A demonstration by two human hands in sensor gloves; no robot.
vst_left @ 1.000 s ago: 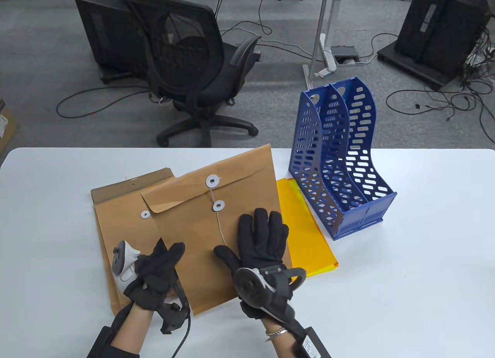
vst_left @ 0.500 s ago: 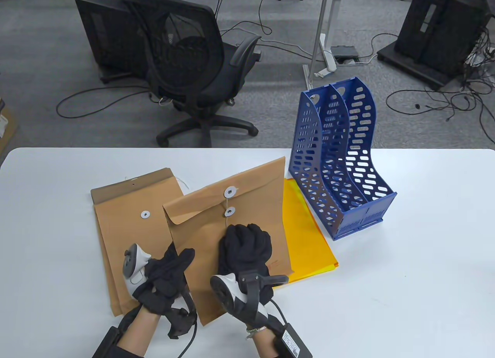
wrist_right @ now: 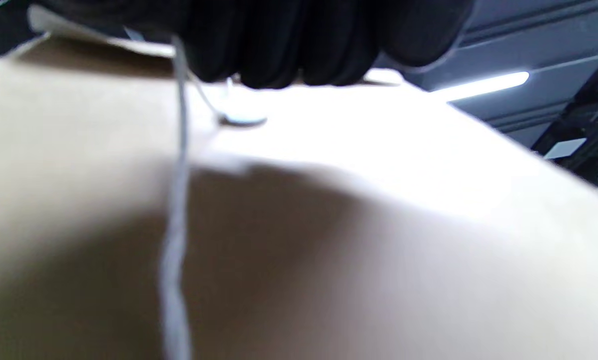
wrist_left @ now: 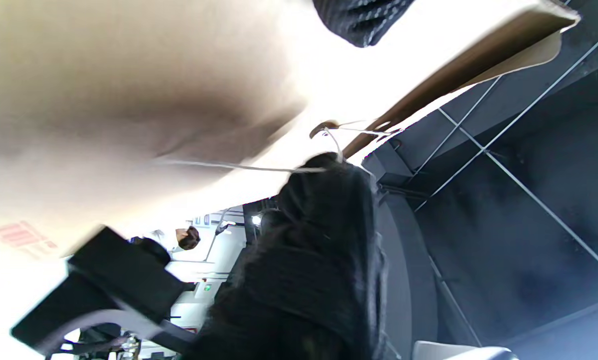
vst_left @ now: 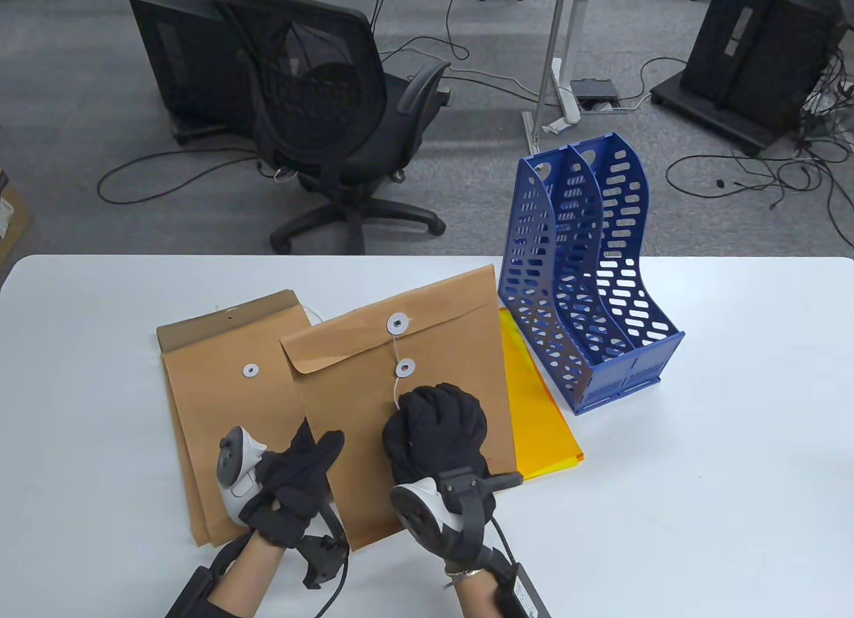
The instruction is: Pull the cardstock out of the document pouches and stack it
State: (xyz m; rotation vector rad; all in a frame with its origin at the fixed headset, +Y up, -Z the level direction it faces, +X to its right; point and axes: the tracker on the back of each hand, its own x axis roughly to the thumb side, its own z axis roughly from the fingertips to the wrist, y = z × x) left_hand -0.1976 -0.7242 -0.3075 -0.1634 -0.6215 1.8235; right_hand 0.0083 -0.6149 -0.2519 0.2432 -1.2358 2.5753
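Observation:
A brown string-tie pouch (vst_left: pixel 427 341) lies on top of a second brown pouch (vst_left: pixel 213 391) with an open flap. My right hand (vst_left: pixel 408 412) is curled into a fist on the top pouch and pinches its white string (vst_left: pixel 399 392) just below the lower button (vst_left: pixel 405 368). The string (wrist_right: pixel 176 200) hangs from my right fingers (wrist_right: pixel 299 45) in the right wrist view. My left hand (vst_left: pixel 319 450) grips the top pouch's lower left edge. Yellow cardstock (vst_left: pixel 544 418) lies beside the pouches, partly under the top one.
A blue two-slot file rack (vst_left: pixel 587 277) stands on the white table (vst_left: pixel 734 444) right of the pouches, touching the cardstock's far corner. An office chair (vst_left: pixel 333 111) stands behind the table's far edge.
The top pouch has slid right over the cardstock. My right hand went from flat on the pouch to a fist pinching the string. My left hand followed to the right.

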